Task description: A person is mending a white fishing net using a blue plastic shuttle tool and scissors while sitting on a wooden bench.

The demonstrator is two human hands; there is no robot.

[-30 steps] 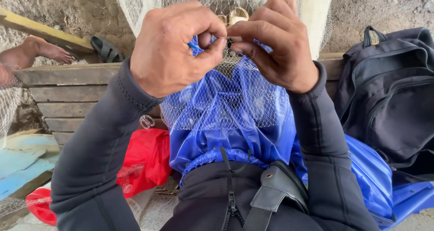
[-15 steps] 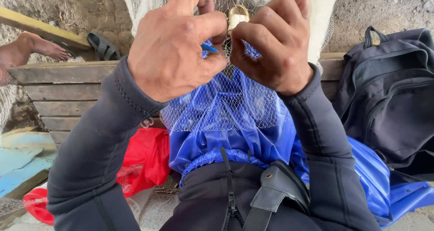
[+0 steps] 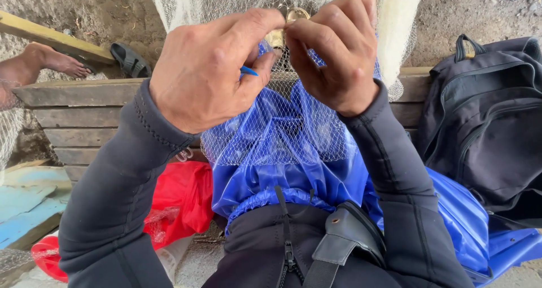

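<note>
A fine white fishing net hangs from above and drapes over my blue waterproof trousers. My left hand pinches the mesh near its top and grips a thin blue tool between thumb and fingers. My right hand pinches the same stretch of net, fingertips almost touching the left's. A small yellowish object shows between the two hands, mostly hidden. Both arms wear dark sleeves.
A dark backpack rests on the wooden bench at right. A red plastic bag lies at lower left. Another person's bare foot and a black sandal are on the sandy ground at upper left.
Both hands have shifted slightly upward along the net, and the fingers have regripped the mesh; the blue tool now pokes out beside my left thumb.
</note>
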